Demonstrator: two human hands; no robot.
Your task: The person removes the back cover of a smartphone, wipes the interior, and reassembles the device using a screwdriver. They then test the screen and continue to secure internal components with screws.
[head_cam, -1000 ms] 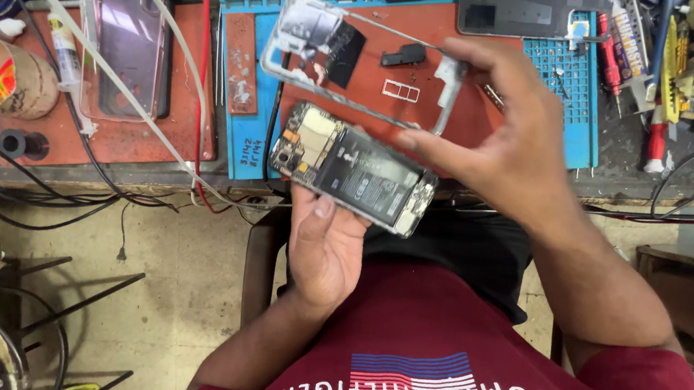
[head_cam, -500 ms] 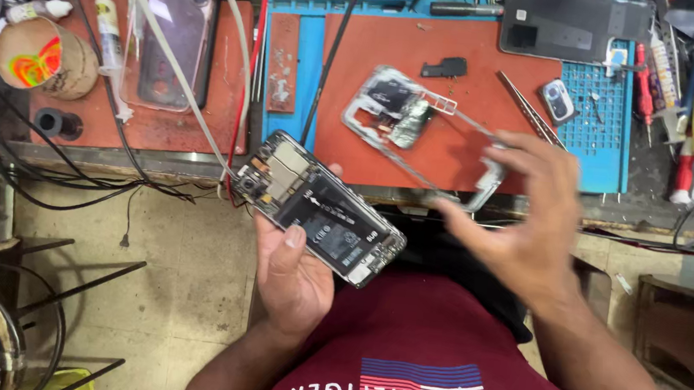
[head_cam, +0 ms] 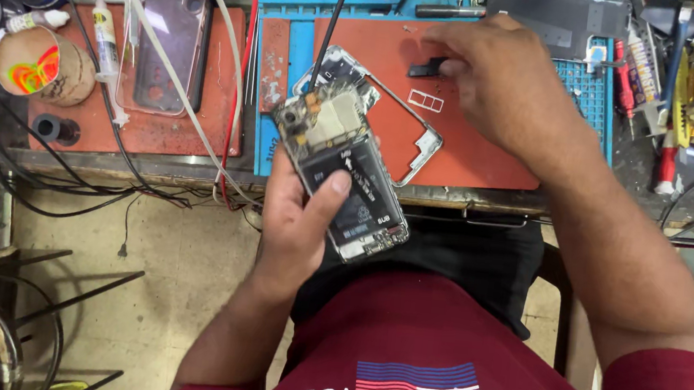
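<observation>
Left hand: the left hand (head_cam: 297, 224) grips an opened phone (head_cam: 340, 173) from below, thumb pressed across its exposed battery, holding it tilted above the bench edge and the person's lap.
Phone: back removed, circuit board and battery showing; its upper end overlaps the detached phone frame (head_cam: 389, 114) lying on the red work mat (head_cam: 470, 147).
Right hand: the right hand (head_cam: 506, 87) reaches well past the phone to the far side of the mat, fingertips closing on a small black part (head_cam: 427, 65); whether it is already pinched cannot be told.
Between the hands: a small white tray piece (head_cam: 426, 101) lies on the mat just beyond the frame.
Bench left: a clear phone case (head_cam: 162, 42), glue tubes (head_cam: 104, 27) and tangled cables.
</observation>
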